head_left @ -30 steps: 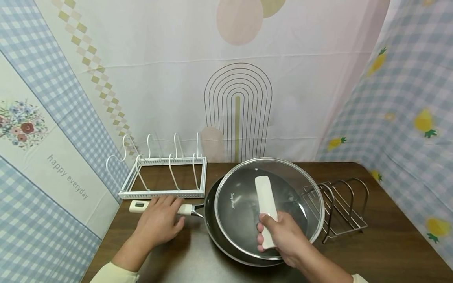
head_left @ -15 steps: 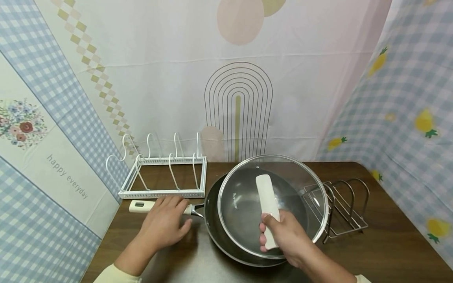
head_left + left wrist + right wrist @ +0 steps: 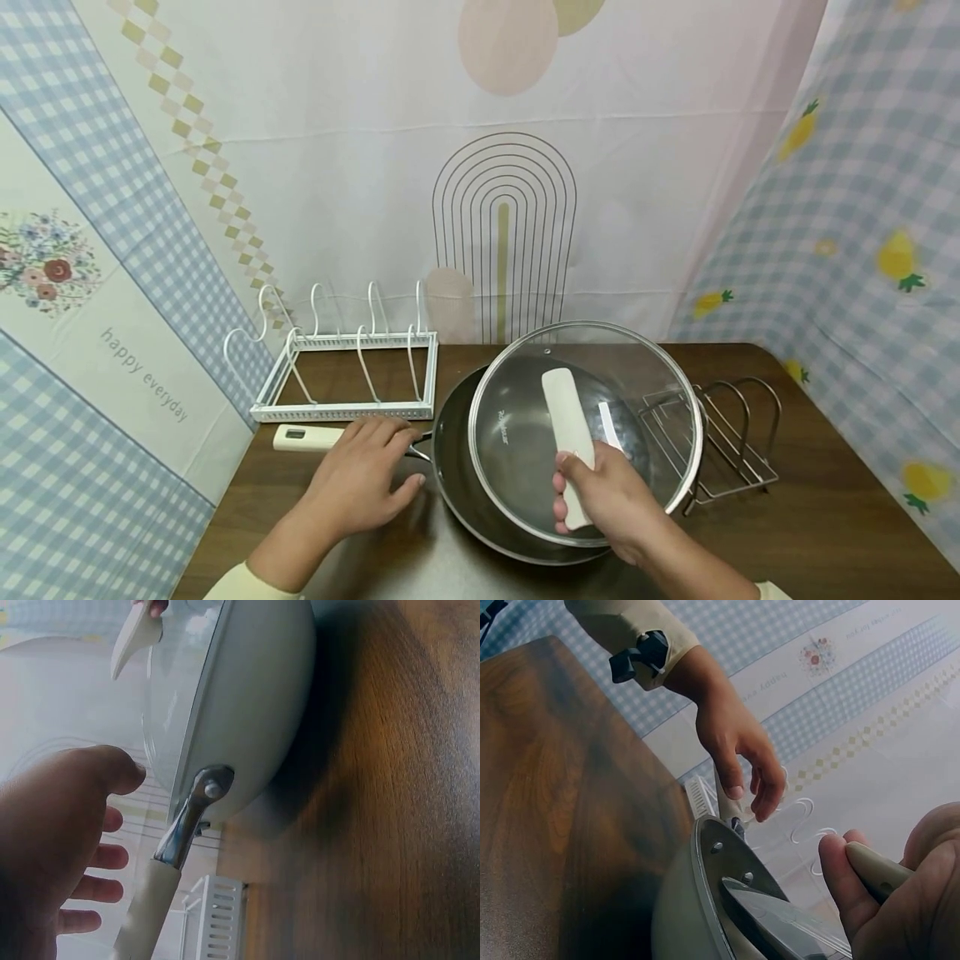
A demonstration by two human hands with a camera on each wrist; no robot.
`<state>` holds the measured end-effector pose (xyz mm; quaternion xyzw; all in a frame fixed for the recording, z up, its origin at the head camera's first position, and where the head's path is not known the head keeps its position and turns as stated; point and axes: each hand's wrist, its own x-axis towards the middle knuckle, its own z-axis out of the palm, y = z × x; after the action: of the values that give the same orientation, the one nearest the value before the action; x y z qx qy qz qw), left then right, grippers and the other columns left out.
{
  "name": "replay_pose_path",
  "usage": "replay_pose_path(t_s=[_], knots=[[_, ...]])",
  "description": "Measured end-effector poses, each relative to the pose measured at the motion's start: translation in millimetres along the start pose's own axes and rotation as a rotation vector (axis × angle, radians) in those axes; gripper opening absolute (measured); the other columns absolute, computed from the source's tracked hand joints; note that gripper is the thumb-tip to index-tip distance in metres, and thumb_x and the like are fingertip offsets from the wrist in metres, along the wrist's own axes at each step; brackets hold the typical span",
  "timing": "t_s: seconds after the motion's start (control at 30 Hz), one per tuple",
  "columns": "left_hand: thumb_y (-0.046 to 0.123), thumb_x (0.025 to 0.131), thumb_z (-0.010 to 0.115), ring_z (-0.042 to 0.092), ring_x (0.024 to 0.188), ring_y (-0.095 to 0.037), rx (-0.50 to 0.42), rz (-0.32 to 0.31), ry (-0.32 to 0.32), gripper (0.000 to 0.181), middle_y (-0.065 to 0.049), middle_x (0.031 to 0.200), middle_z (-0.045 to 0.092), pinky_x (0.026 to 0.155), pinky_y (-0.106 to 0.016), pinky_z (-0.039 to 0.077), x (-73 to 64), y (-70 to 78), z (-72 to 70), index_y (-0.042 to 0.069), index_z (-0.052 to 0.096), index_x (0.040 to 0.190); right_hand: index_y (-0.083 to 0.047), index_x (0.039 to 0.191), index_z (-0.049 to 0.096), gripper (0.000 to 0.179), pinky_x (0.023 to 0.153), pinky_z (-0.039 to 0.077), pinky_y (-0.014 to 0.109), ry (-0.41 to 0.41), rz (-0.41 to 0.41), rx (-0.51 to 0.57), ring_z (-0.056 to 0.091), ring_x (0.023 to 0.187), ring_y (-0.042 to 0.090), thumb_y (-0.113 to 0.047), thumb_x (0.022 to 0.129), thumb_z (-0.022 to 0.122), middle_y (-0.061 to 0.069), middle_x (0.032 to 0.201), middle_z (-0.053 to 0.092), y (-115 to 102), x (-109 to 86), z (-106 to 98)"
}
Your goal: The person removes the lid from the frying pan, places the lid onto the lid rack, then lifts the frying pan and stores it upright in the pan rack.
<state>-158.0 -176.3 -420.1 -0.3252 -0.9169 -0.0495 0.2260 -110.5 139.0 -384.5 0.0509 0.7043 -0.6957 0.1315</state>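
Glass lid [image 3: 525, 492] is in the right hand [image 3: 615, 504], over the pan [image 3: 453, 454] and offset to its right side in the head view. Right fingers wrapped round the white lid handle [image 3: 567, 417], thumb on top. Lid rim overlaps pan opening; can't tell if they touch. Lettering on the glass, too blurred to read.

Left hand [image 3: 360, 479] just above the cream pan handle [image 3: 303, 437], near where it joins the pan. Left fingers released, loosely bent, gap to the handle visible in left wrist view. Pan is upright on the brown wooden surface [image 3: 825, 483].

2 racks: white rack [image 3: 345, 410] left of the pan, just behind the pan handle; metal wire rack [image 3: 744, 433] right of the pan, partly seen through the lid. Patterned cloth [image 3: 360, 192] behind, blue check on both sides, yellow pineapples on the right. Pale yellow sleeves; black device [image 3: 654, 652] on the left wrist.
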Motion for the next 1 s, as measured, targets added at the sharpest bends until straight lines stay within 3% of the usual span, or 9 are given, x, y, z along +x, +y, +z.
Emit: replay_pose_path(t_s=[1.0], knots=[[0.048,0.08,0.06,0.05,0.107,-0.027,-0.012,0.037,-0.026,0.05,-0.002,0.114,0.055,0.095,-0.046,0.036,1.7,12.6,-2.4,0.014,0.058,0.116,0.005,0.105,0.042,0.024,0.047,0.051,0.048,0.062,-0.033,-0.065,0.056,0.05,0.027,-0.017,0.098,0.048,0.018,0.077,0.056,-2.3,-2.9,-6.9]])
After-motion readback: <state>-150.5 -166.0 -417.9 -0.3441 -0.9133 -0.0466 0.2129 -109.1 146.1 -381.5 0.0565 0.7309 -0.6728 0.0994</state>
